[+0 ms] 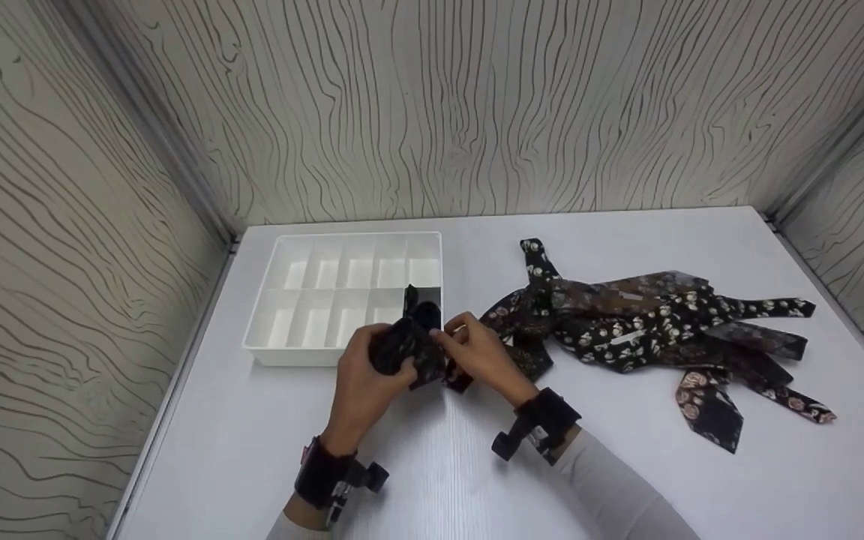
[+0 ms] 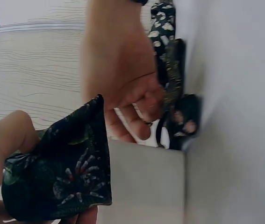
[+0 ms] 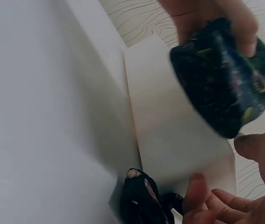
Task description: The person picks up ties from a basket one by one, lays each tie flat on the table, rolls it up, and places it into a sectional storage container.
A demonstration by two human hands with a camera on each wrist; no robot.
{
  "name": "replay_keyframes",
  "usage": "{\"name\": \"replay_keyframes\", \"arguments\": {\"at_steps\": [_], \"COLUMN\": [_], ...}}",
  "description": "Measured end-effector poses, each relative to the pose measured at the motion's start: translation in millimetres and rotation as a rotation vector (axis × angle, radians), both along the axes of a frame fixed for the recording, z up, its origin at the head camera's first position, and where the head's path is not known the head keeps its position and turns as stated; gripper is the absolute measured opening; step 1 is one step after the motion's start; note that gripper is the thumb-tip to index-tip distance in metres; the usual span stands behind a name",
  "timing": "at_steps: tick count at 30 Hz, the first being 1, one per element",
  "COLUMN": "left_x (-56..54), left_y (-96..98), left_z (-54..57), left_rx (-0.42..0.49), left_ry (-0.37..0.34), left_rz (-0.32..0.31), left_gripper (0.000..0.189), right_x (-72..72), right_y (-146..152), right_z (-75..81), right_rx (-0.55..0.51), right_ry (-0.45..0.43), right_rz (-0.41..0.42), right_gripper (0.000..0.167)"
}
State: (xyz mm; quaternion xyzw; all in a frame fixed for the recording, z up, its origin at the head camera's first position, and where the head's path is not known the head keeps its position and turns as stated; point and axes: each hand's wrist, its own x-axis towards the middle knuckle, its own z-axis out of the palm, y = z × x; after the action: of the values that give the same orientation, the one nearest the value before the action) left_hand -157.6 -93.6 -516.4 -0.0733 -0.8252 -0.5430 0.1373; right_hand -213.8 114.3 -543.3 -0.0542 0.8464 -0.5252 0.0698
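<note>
My left hand (image 1: pixel 372 379) grips a dark, bundled necktie (image 1: pixel 393 349) over the near right corner of a white divided box (image 1: pixel 293 357). In the left wrist view, the necktie (image 2: pixel 76 175) shows a spider print and a folded edge. My right hand (image 1: pixel 481 352) is just right of the bundle, fingers loosely bent and nothing seen between them. Its thumb (image 3: pixel 251 145) comes close to the fabric's lower edge in the right wrist view; whether they touch I cannot tell. Dark fabric partly covers the box's near right compartment, and the hands hide part of it.
A pile of flowered neckties (image 1: pixel 627 322) spreads over the right of the white table (image 1: pixel 799 472). One pink-flowered tie end (image 1: pixel 709 412) sticks out toward the near side. Wood-grain panels (image 1: pixel 432 112) stand behind and at both sides.
</note>
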Motion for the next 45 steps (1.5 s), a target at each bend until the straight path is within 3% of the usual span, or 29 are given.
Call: {"name": "replay_keyframes", "arguments": {"at_steps": [7, 13, 17, 22, 27, 32, 45], "left_x": [-22.7, -48.3, -55.9, -58.2, -57.8, -59.0, -56.0], "left_y": [-9.9, -15.4, -15.6, -11.7, -5.3, -2.3, -4.5], "left_z": [15.1, 6.8, -0.5, -7.6, -11.3, -12.1, -9.0], "left_rx": [0.014, -0.014, -0.091, -0.225, -0.287, -0.272, -0.186], "left_ry": [0.071, 0.087, 0.119, 0.165, 0.191, 0.173, 0.036], "left_rz": [0.092, 0.173, 0.213, 0.222, 0.194, 0.179, 0.220], "left_gripper": [0.054, 0.052, 0.051, 0.052, 0.051, 0.051, 0.051], "right_x": [-2.3, -1.1, -0.1, 0.1, 0.0, -0.7, -0.8], "right_y": [-2, -2, -2, -2, -1, -2, -3], "right_z": [-2.5, -4.2, -5.4, -4.9, -5.2, -5.8, -6.6], "right_rx": [-0.045, -0.054, -0.043, -0.059, -0.090, -0.092, -0.102], "right_ry": [-0.004, -0.014, -0.003, 0.006, -0.003, -0.003, -0.028], "right_rz": [0.011, 0.022, 0.044, 0.055, 0.066, 0.074, 0.083], "right_gripper": [0.029, 0.030, 0.031, 0.031, 0.032, 0.031, 0.030]}}
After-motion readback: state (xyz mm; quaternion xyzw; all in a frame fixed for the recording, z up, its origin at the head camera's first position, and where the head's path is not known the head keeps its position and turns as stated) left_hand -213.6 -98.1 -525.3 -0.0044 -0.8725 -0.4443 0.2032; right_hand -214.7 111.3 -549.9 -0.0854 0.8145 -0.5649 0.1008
